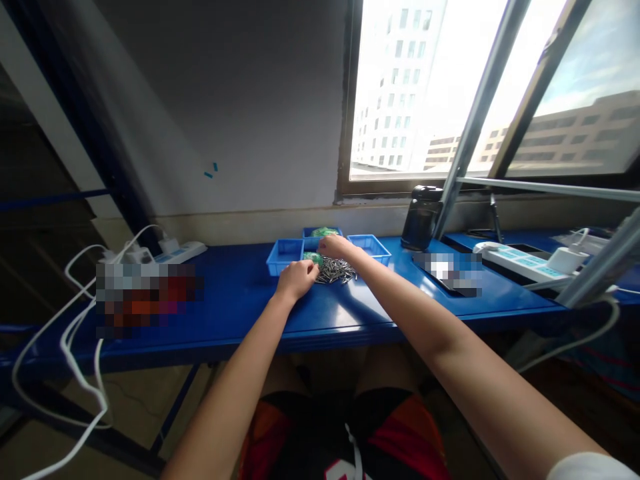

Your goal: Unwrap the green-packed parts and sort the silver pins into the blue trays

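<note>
Both my arms reach out over a blue table (240,300). My left hand (296,278) is curled, fingertips pinched at a small green piece (313,258). My right hand (336,247) is closed just behind it, fingers bent down onto the same green piece. A pile of small metal pins (337,271) lies on the table right beside both hands. Behind the hands stand blue plastic trays (283,257), one holding more green pieces (324,232). What each hand grips exactly is too small to be sure of.
A black jug (421,217) stands at the window sill. White power strips (520,261) lie on the right and another power strip (175,252) on the left, with white cables (75,333) hanging off the left edge. Slanted metal frame bars (595,267) cross the right side.
</note>
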Demonstrator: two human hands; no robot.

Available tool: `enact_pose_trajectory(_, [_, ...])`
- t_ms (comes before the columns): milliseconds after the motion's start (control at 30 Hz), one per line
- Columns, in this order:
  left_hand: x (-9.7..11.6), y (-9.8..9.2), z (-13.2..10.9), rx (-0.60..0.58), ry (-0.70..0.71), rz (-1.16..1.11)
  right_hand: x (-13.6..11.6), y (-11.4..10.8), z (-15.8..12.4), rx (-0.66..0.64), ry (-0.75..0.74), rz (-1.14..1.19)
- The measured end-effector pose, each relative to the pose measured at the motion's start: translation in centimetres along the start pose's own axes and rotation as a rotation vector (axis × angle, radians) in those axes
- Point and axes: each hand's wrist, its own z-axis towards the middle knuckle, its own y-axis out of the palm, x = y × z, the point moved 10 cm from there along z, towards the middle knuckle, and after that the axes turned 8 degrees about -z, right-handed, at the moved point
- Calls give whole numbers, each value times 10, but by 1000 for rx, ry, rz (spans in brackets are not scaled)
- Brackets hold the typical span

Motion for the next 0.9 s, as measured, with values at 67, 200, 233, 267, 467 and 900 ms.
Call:
enact_pose_trajectory(67, [-3, 0, 0, -3, -21, 28, -7, 4, -1, -10, -63, 20])
enact_pose_trajectory(200, [-7, 4, -1, -39, -68, 102, -21, 16, 4, -47, -120, 49])
enact_pose_trajectory(233, [-8, 5, -1, -54, -77, 121, -23, 19, 5, -58, -121, 54])
enact_pose_trajectory(267, [-8, 7, -2, -69, -85, 137, -25, 22, 7, -67, -117, 58])
enact_pose_trajectory(467, [-9, 10, -3, -116, -104, 161, -23, 23, 7, -48, -77, 73])
enact_pose_trajectory(900, [-4, -3, -1, -9, -54, -8, -28, -42, -46, 243, -224, 158])
